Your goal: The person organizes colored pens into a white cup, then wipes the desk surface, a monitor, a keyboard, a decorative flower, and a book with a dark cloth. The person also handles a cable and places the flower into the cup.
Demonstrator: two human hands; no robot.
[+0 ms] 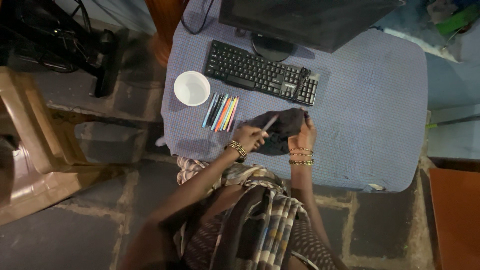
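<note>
Left hand: left hand (248,137) is pinching a pale pen (269,123) between its fingertips, a beaded bracelet sitting at the wrist.
Right hand: right hand (305,134) is curling around a dark cloth (282,127), gripping it bunched at the near edge of the tabletop (380,115).
Pen position: pen is lying against the cloth, just above the near tabletop edge, between the two hands.
Pen axis: long axis is running diagonally, its far end pointing up and right toward the keyboard (261,72), its near end sitting in the pinch; which end is the tip cannot be told.
Handling judgement: cloth should be wrapping the barrel closely while the pinch is staying near one end, so the pen is not slipping or rolling off the edge.
Neighbouring items: a row of coloured pens (221,112) is lying side by side just left of the hands, long axes pointing roughly away from the person; a white cup (192,88) is standing beside them.
Farther items: a dark monitor (310,20) is standing behind the keyboard on the checked covering.
</note>
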